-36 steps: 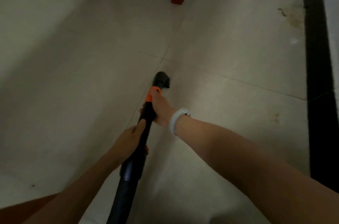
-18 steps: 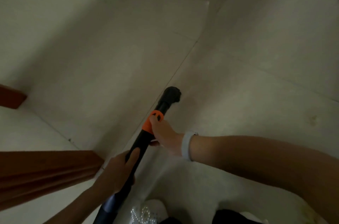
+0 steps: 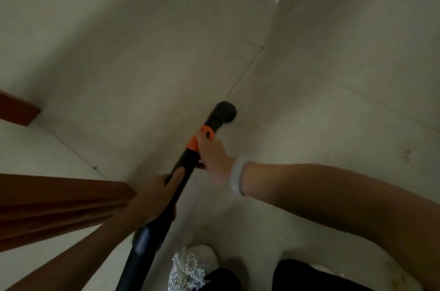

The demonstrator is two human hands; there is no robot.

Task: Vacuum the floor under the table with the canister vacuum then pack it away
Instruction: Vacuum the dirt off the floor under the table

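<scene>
Shifted slightly forward since half a second ago: black nozzle, floor view barely changed.
Right hand fingers curled round vacuum wand at orange collar; left hand fingers wrapped lower down. Beyond right fingers, nozzle on tiled floor. Left of left fingers, wooden worktop edge. Below, white shoe.

Both hands grip the black vacuum wand: the left hand wraps it low, and the right hand, a pale band on its wrist, holds it higher at the orange collar. Beyond the right hand the nozzle meets the pale tiled floor. A reddish wooden edge lies just left of the left hand, and a white beaded shoe shows below both hands.
</scene>
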